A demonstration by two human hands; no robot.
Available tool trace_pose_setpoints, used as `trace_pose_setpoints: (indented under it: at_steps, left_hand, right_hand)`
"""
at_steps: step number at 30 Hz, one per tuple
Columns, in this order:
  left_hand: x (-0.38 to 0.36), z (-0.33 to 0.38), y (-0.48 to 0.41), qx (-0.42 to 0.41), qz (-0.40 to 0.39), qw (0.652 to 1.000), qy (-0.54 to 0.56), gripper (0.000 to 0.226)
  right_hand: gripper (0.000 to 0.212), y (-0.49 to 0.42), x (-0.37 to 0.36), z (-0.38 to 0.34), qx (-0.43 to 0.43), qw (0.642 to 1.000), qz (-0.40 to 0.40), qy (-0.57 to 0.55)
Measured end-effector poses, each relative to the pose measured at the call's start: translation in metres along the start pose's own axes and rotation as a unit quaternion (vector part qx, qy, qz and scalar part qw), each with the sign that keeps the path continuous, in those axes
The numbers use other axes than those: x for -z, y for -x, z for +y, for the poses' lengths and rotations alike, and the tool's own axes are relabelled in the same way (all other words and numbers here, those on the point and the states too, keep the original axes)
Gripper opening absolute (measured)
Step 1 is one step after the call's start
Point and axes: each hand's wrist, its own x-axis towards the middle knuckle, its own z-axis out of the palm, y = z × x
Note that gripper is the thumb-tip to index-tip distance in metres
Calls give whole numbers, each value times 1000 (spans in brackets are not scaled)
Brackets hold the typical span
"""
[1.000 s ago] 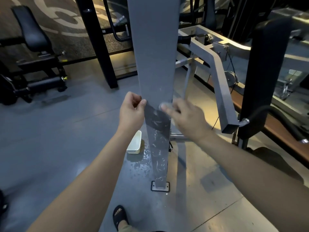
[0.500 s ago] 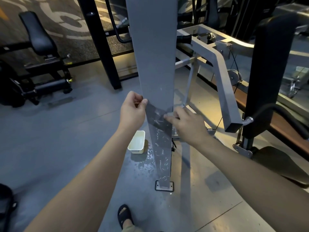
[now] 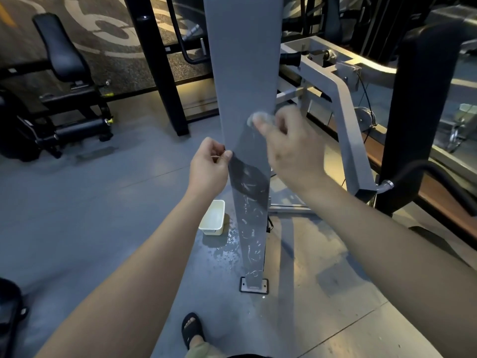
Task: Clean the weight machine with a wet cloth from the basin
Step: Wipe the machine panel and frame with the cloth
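Observation:
A tall grey post of the weight machine rises in front of me, wet and streaked on its lower part. My right hand holds a small pale cloth against the post's right side; hand and cloth are blurred. My left hand grips the post's left edge with curled fingers and thumb. A cream basin stands on the floor just left of the post's base.
Water drops lie on the grey floor beside the basin. A grey angled frame arm and a black upright pad stand to the right. A black bench machine is at the back left. My sandalled foot is near the post's foot plate.
My right hand has moved up the post with the cloth, from the level of my left hand to above it. My left hand has kept its grip on the edge.

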Motion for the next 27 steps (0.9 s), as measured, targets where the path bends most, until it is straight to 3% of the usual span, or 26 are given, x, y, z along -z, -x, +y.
trace_pose_setpoints:
  at_steps: [2,4,5,9,11,13,16,17,19,23,25,27]
  left_hand:
    - [0,0,0,0,-5,1000,3,25]
    - [2,1,0,3,-9,1000,6,25]
    - [3,1,-1,4,-10,1000,5,25]
    - [5,-1,-3,5,-8,1000,9,25]
    - [4,-1,-3,7,-12,1000,9,25]
    - [4,-2,-3,7,-15,1000,10,25]
    - [6,0,-2,1,-9,1000,4,26]
    - [6,-1,-2,-1,-10,1000,3,26]
    - [7,-2,-2,-2,-14,1000,8,24]
    - [16,-8,-4,5,-51,998,47,12]
    - [23,-11,-3,9,-80,994,71,13]
    - [28,-15,-2,8,-104,991,81,26]
  right_hand:
    - [25,30,-20,7,44,998,-40,5]
    - [33,72,-38,14,119,976,-168,76]
    - [35,77,-42,22,134,966,-188,113]
    - [17,9,-7,1,90,988,-57,109]
    - [32,-6,0,-5,53,995,-59,65]
    - [40,13,-14,5,86,990,-73,87]
    - [22,68,-39,12,141,968,-175,108]
    - [31,74,-44,15,169,962,-175,119]
    - [37,57,-39,12,179,964,-147,131]
    - [35,-4,-14,-13,124,985,24,121]
    - [36,-9,-24,-24,122,985,25,117]
    - [39,11,-43,-24,157,979,-27,126]
